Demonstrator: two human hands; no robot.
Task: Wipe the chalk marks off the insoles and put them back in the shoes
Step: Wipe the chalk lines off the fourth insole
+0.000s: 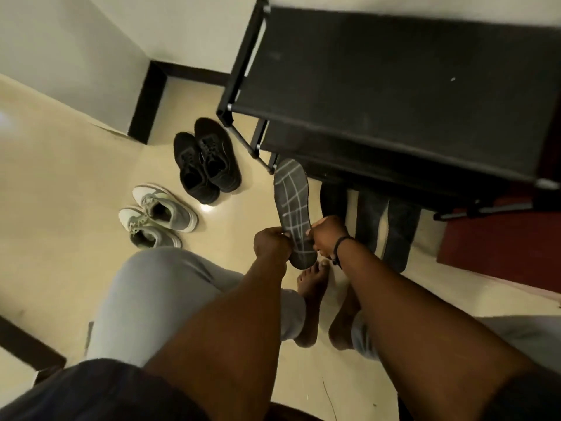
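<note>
Both hands are holding up a dark insole (pixel 292 208) crossed with a white chalk grid.

The left hand (pixel 271 243) and right hand (pixel 328 233) are each pinching its heel end, toe pointing at the black shoe rack (pixel 394 95). More insoles (pixel 385 226) are lying under the rack. Black sneakers (pixel 206 161) and grey-and-white sneakers (pixel 154 215) are sitting on the tile floor (pixel 60 192), openings dark inside; no lettering is readable.

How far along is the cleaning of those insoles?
Early. Nothing looks finished: the insole gripped by both hands, left and right, still bears its white chalk grid. No cloth is visible. Wiping remains, then refitting into the shoes; black pair and grey pair wait on the floor.
</note>
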